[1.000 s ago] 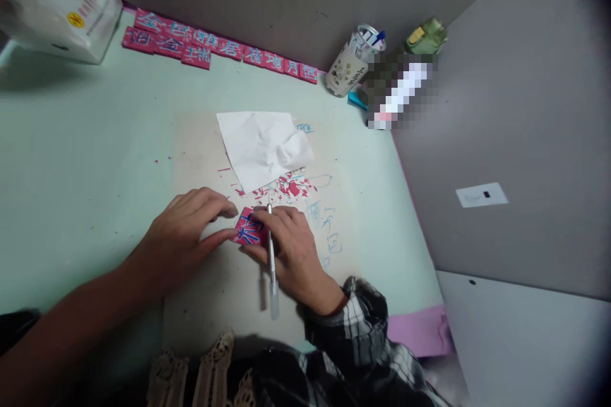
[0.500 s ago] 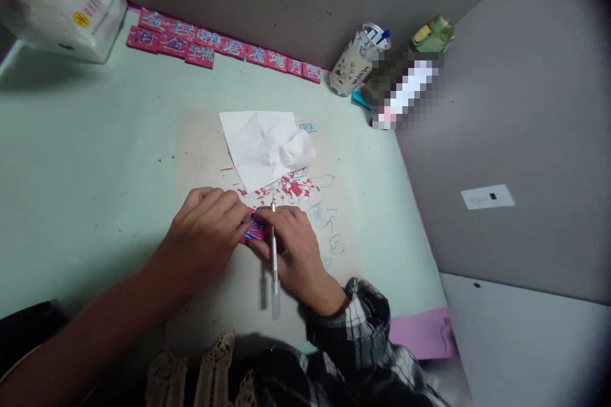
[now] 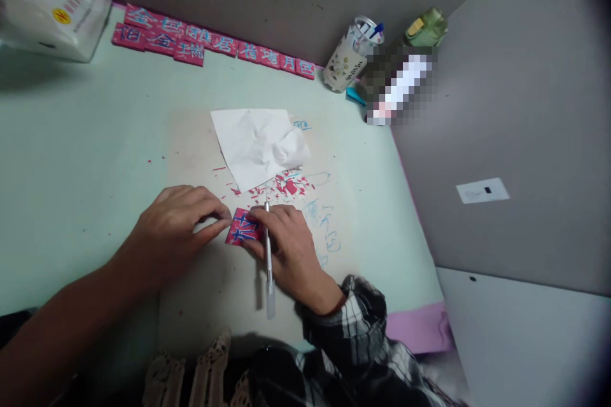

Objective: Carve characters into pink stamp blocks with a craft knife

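Note:
A small pink rubber block [image 3: 242, 229] with blue lettering lies on a beige mat [image 3: 205, 292] in the middle of the pale green table. My left hand [image 3: 176, 226] pinches the block's left edge with thumb and fingertips. My right hand [image 3: 286, 248] rests on the block's right side and is closed around a slim silver craft knife [image 3: 268, 261], whose tip points away from me at the block's upper right corner.
Pink shavings [image 3: 286, 186] and a crumpled white tissue [image 3: 258, 145] lie just beyond the block. A row of carved pink blocks [image 3: 210, 46] lines the back wall. A can with pens [image 3: 347, 54] and a green object [image 3: 426, 27] stand at the back right, a white bag [image 3: 50, 3] at the back left.
My left fingers covered part of the block half a second ago and have drawn back to its left edge, so more of the blue lettering shows. The right hand and knife have hardly moved.

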`<state>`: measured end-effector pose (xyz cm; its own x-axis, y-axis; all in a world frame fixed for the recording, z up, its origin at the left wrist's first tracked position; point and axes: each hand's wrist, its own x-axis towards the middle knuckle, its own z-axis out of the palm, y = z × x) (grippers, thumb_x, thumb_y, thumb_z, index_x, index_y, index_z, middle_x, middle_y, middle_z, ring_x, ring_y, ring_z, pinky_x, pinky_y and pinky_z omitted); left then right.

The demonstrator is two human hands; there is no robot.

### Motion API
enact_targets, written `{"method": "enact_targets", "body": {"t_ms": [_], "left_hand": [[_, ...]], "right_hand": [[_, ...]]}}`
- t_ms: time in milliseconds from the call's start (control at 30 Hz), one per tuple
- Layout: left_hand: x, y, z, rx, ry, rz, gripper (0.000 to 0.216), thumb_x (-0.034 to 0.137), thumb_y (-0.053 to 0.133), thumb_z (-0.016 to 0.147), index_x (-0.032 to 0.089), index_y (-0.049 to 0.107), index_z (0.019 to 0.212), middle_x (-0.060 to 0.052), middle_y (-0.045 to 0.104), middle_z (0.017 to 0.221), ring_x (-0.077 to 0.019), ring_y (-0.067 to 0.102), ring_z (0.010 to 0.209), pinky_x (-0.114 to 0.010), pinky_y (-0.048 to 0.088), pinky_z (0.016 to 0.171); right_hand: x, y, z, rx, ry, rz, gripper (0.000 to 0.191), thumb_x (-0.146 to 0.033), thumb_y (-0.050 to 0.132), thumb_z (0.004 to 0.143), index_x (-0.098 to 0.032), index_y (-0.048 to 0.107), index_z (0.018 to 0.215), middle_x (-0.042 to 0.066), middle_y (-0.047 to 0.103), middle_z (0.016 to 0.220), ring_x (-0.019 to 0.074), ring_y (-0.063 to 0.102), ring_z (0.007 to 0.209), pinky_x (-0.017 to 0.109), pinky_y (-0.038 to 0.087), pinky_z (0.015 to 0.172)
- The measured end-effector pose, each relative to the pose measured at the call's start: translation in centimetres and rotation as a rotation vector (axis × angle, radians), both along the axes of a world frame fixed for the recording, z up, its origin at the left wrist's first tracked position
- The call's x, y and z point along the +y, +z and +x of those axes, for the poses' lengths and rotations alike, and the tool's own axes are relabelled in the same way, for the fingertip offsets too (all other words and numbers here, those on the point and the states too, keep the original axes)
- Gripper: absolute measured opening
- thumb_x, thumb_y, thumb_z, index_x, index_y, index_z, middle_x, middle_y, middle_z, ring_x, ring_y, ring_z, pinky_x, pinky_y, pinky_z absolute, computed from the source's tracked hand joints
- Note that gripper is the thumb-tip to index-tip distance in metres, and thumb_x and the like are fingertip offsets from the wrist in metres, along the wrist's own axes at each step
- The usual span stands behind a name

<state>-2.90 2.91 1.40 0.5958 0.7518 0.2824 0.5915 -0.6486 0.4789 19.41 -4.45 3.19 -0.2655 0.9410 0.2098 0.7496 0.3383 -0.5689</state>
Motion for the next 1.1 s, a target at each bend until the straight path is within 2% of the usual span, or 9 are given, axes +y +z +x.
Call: {"method": "enact_targets", "body": {"t_ms": [200,467,600,700,800,867,967,1100], "left_hand": [[-0.2,0.1,0.3,-0.063,-0.109,-0.078,0.018,0.032,0.051,0.106,0.028,0.066,0.097,0.000,0.072,0.094,-0.0228,0.064,0.090,-0.040,0.039,0.091],[0.1,0.1,0.0,-0.067,-0.073,-0.094,0.015,0.037,0.057,0.102,0.029,0.069,0.097,-0.001,0.072,0.092,-0.0245,0.064,0.090,-0.041,0.039,0.092],[0.3,0.4,0.0,-0.024,0.002,-0.012,0.019,0.032,0.050,0.105,0.027,0.065,0.094,-0.002,0.072,0.090,-0.0251,0.064,0.089,-0.044,0.037,0.095],[0.2,0.2,-0.4,-0.048,-0.018,-0.051,0.018,0.041,0.053,0.105,0.027,0.064,0.103,-0.003,0.072,0.095,-0.0251,0.064,0.092,-0.042,0.039,0.093],[-0.1,-0.4,-0.7,-0.019,-0.076,-0.076,0.037,0.057,0.056,0.100,0.027,0.064,0.120,-0.006,0.073,0.106,-0.0283,0.064,0.097,-0.042,0.042,0.088],[-0.3,-0.7,-0.7,0.018,-0.079,-0.047,0.046,0.062,0.053,0.100,0.026,0.064,0.127,-0.008,0.073,0.109,-0.0302,0.063,0.098,-0.043,0.042,0.086],[-0.3,-0.9,-0.6,0.024,-0.079,-0.036,0.041,0.060,0.049,0.103,0.028,0.067,0.121,-0.008,0.071,0.104,-0.0291,0.062,0.096,-0.042,0.042,0.083],[-0.2,-0.9,-0.6,0.002,-0.080,-0.049,0.033,0.054,0.052,0.103,0.028,0.068,0.115,-0.006,0.070,0.102,-0.0273,0.061,0.096,-0.041,0.042,0.084]], "right_hand": [[0.0,0.0,-0.1,-0.003,-0.012,-0.028,0.032,-0.035,0.065,0.104,-0.022,0.063,0.132,0.010,0.075,0.117,0.0273,0.062,0.109,0.043,0.048,0.095],[0.0,0.1,-0.1,0.003,-0.012,-0.024,0.032,-0.035,0.065,0.104,-0.022,0.063,0.133,0.010,0.075,0.117,0.0277,0.062,0.110,0.043,0.049,0.094],[0.0,0.0,-0.2,0.009,-0.019,-0.034,0.033,-0.036,0.065,0.104,-0.024,0.062,0.134,0.009,0.075,0.118,0.0279,0.061,0.111,0.044,0.048,0.095],[0.0,0.1,0.0,0.005,-0.015,-0.026,0.035,-0.040,0.066,0.103,-0.023,0.061,0.134,0.009,0.074,0.116,0.0277,0.061,0.109,0.043,0.049,0.095],[-0.3,0.2,0.4,0.002,-0.002,0.011,0.050,-0.047,0.072,0.098,-0.023,0.058,0.139,0.010,0.073,0.119,0.0289,0.061,0.111,0.045,0.049,0.099],[-0.4,0.1,0.7,-0.024,0.004,0.022,0.059,-0.049,0.075,0.095,-0.024,0.053,0.144,0.011,0.071,0.125,0.0308,0.059,0.117,0.048,0.047,0.102],[-0.6,0.0,1.0,-0.059,0.009,0.001,0.058,-0.043,0.075,0.096,-0.026,0.051,0.146,0.011,0.070,0.129,0.0319,0.057,0.123,0.049,0.047,0.104],[-0.5,0.0,1.0,-0.045,0.028,-0.003,0.053,-0.037,0.072,0.098,-0.027,0.051,0.146,0.010,0.071,0.126,0.0311,0.059,0.121,0.049,0.049,0.102]]}}
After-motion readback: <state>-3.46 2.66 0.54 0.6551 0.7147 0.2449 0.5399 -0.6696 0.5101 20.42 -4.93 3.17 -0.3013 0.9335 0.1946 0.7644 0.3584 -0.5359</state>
